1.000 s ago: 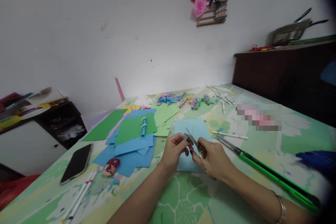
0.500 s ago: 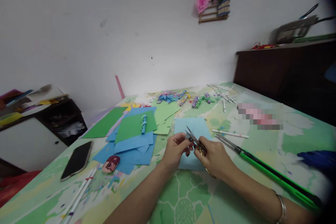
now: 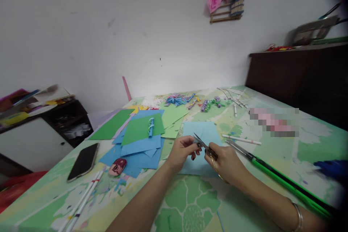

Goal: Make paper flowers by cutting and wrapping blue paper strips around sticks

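My right hand (image 3: 227, 163) is closed around small scissors (image 3: 202, 144), whose blades point up and to the left. My left hand (image 3: 183, 151) pinches something small right at the blades; I cannot make out what it is. Both hands hover over a light blue paper sheet (image 3: 201, 132) lying on the green patterned table (image 3: 190, 203).
A stack of blue and green sheets (image 3: 140, 136) with a rolled strip lies left of my hands. A phone (image 3: 83, 161), an eraser (image 3: 117, 166) and white sticks (image 3: 81, 204) sit further left. Long green scissors (image 3: 282, 181) lie on the right. Curled paper pieces (image 3: 190, 102) lie at the far edge.
The view has drifted a little to the left and up. My hands stay together at the scissors with no clear change in grip.
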### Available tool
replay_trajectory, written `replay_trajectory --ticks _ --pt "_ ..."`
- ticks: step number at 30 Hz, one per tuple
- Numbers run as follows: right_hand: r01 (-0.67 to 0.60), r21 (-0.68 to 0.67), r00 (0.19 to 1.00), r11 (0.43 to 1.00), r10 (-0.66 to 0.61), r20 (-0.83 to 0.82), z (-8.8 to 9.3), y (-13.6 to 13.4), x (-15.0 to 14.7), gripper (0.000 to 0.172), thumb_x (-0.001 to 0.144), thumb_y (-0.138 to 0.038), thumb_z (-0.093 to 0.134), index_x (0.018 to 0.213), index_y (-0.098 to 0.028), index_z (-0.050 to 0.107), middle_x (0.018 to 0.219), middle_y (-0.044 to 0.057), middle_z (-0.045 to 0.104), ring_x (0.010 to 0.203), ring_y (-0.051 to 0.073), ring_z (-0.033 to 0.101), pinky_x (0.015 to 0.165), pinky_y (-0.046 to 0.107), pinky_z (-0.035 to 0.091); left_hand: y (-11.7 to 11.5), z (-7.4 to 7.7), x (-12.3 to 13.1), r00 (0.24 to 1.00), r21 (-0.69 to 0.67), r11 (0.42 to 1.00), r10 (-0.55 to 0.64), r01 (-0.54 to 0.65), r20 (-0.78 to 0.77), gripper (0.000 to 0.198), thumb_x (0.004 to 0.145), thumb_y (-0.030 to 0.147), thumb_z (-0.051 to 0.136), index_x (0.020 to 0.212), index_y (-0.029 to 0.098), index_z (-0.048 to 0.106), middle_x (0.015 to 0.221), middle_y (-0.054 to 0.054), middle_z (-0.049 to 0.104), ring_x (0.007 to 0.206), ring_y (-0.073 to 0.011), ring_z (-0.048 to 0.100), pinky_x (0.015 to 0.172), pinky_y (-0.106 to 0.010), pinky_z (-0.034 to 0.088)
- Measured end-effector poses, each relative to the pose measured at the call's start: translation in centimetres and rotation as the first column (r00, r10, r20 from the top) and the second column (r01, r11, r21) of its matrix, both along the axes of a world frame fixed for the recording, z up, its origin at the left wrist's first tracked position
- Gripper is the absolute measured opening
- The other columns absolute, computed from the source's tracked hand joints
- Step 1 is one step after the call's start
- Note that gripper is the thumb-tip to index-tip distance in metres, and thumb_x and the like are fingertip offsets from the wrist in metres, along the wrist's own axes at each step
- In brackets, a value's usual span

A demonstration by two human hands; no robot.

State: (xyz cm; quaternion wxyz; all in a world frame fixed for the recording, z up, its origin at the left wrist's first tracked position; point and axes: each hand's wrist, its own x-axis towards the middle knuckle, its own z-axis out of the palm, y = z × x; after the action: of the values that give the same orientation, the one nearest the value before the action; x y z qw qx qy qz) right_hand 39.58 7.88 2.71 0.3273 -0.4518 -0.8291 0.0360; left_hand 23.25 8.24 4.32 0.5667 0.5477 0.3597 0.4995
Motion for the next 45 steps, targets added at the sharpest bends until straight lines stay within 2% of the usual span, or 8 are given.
replay_trajectory --ticks 13,27,31,33,35,37,39,45 --pt "-0.008 -0.002 0.997 1.000 0.008 0.074 0.2 0.5 0.6 0.015 0.073 -0.023 0.048 0.058 -0.020 0.050 0.044 -0.001 0.052 0.040 0.011 0.046 0.045 0.022 0.023 0.6 0.2 -1.2 0.989 0.030 0.996 -0.074 0.078 -0.131 0.019 0.066 0.029 0.064 0.068 0.010 0.062 0.055 -0.002 0.057 0.046 -0.0081 0.049 0.040 -0.018 0.036" --pt "0.027 0.008 0.992 1.000 -0.027 0.121 -0.2 0.9 0.7 0.017 0.070 -0.023 0.048 0.054 -0.019 0.051 0.042 -0.001 0.050 0.038 0.011 0.042 0.044 0.023 0.022 0.8 0.0 -1.5 0.985 0.003 0.995 -0.099 0.100 -0.143 0.017 0.066 0.027 0.065 0.065 0.011 0.061 0.056 -0.002 0.058 0.046 -0.0076 0.049 0.040 -0.018 0.037" --pt "0.036 -0.014 0.999 0.999 -0.035 0.039 0.3 0.9 0.7 0.020 0.070 -0.023 0.048 0.050 -0.019 0.048 0.040 -0.002 0.047 0.039 0.010 0.041 0.044 0.023 0.023 0.8 -0.1 -1.4 0.987 -0.021 0.995 -0.099 0.097 -0.130 0.015 0.066 0.025 0.064 0.065 0.011 0.061 0.056 -0.002 0.058 0.046 -0.0077 0.050 0.039 -0.018 0.036" --pt "0.012 -0.124 0.996 0.992 -0.023 -0.088 0.6 1.0 0.7 0.024 0.072 -0.026 0.047 0.049 -0.018 0.046 0.040 -0.003 0.044 0.039 0.010 0.041 0.043 0.022 0.025 0.8 -0.3 -1.4 0.984 -0.042 0.993 -0.114 0.110 -0.139 0.015 0.066 0.025 0.064 0.065 0.010 0.062 0.056 -0.002 0.058 0.046 -0.0076 0.050 0.039 -0.017 0.036" --pt "-0.080 -0.340 0.967 0.937 -0.010 -0.255 1.0 0.9 0.6 0.025 0.076 -0.032 0.044 0.056 -0.018 0.049 0.039 -0.004 0.042 0.035 0.009 0.041 0.039 0.020 0.027 0.8 -0.4 -1.3 0.977 -0.062 0.989 -0.140 0.132 -0.164 0.016 0.066 0.026 0.065 0.065 0.010 0.062 0.055 -0.002 0.058 0.045 -0.0073 0.050 0.038 -0.017 0.036" --pt "-0.207 -0.533 0.920 0.820 -0.022 -0.392 1.2 0.9 0.6 0.025 0.077 -0.038 0.042 0.069 -0.018 0.054 0.037 -0.007 0.040 0.029 0.009 0.039 0.033 0.019 0.028 0.7 -0.5 -1.3 0.965 -0.082 0.984 -0.174 0.161 -0.195 0.017 0.065 0.026 0.065 0.065 0.010 0.062 0.055 -0.002 0.058 0.045 -0.0070 0.049 0.038 -0.017 0.036" --pt "-0.298 -0.619 0.889 0.726 -0.025 -0.457 1.3 0.8 0.4 0.025 0.076 -0.041 0.045 0.078 -0.018 0.055 0.036 -0.008 0.039 0.026 0.008 0.036 0.029 0.018 0.027 0.6 -0.6 -1.2 0.952 -0.104 0.975 -0.213 0.195 -0.218 0.017 0.064 0.027 0.065 0.064 0.010 0.061 0.056 -0.002 0.059 0.044 -0.0069 0.049 0.038 -0.017 0.036" --pt "-0.336 -0.667 0.868 0.665 -0.057 -0.494 0.8 0.9 -0.1 0.018 0.067 -0.035 0.054 0.074 -0.018 0.053 0.036 -0.010 0.038 0.024 0.006 0.032 0.025 0.016 0.025 0.6 -1.2 -1.1 0.923 -0.152 0.959 -0.273 0.238 -0.272 0.014 0.062 0.023 0.065 0.060 0.010 0.060 0.050 -0.001 0.057 0.042 -0.0066 0.048 0.039 -0.017 0.036"
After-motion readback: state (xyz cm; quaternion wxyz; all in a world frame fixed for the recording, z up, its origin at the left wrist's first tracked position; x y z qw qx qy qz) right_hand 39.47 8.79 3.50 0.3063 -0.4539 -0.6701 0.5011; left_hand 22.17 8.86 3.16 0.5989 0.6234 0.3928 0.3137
